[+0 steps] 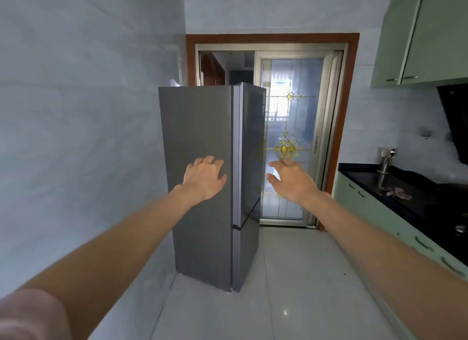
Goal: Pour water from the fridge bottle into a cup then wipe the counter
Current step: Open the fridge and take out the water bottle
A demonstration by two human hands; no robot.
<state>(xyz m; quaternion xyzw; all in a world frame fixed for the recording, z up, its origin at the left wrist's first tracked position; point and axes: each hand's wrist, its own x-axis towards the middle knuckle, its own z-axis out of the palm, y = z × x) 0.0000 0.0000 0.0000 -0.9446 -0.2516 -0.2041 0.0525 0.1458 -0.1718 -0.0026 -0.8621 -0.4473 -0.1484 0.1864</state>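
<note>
Two doors, one above the other, close the front of a tall grey fridge (200, 162), and both are shut, so the bottle and any cup stay out of sight. It stands on the pale tiled floor (291, 276) against the left wall, straight ahead of both outstretched arms. The left hand (203, 179) is raised in front of the fridge's broad grey side, its fingers (210, 161) loosely bent and spread, grasping nothing; whether they touch the panel cannot be told. The right hand (291, 179) hangs in the air just right of the fridge's front edge, fingers (277, 165) relaxed and a little apart, released and holding nothing, with the thumb pointing towards the fridge. Beyond the right fingers is a glass sliding door (291, 117) with gold ornaments, set in a reddish-brown wooden frame (339, 137). Further right of that hand a black surface (395, 185) runs along the wall on pale green cabinets (367, 208). On it stands a metal holder (385, 162) with utensils, and near it lies a small pinkish cloth (397, 193). Above, high to the right of the fingers, hang pale green wall cupboards (417, 41), and a dark hood (455, 117) shows at the right edge.
</note>
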